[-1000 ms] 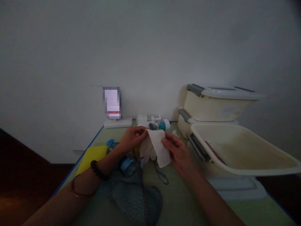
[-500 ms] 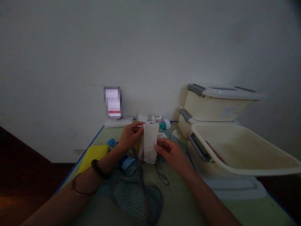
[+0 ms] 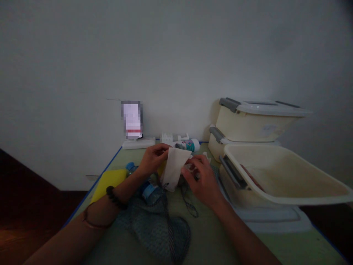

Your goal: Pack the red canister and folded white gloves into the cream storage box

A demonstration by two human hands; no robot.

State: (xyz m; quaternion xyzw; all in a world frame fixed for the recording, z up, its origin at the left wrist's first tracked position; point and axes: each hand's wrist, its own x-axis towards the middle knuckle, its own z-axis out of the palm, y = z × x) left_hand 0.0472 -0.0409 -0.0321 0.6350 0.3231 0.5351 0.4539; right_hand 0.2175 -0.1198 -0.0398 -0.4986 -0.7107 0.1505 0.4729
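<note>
My left hand pinches the upper left corner of a folded white cloth, which hangs tilted over the table. A small dark mark shows near the cloth's lower left edge. Beside the cloth's right edge is my right hand, its fingers curled but apart from the thumb; the thumb tip is at or very near the cloth. Below my left wrist lies a clear plastic bottle with a blue cap and label. In front of it spreads a grey-green knitted fabric with a patterned strap.
A yellow item lies at the left table edge. Behind stand a phone on a white stand and a lying white-and-teal bottle. At right are stacked lidded boxes, an open cream bin and a lid.
The white cloth has tilted, its lower end swinging left and its top spreading right. My right hand has loosened and moved slightly right and up, its fingers parting from the thumb.
</note>
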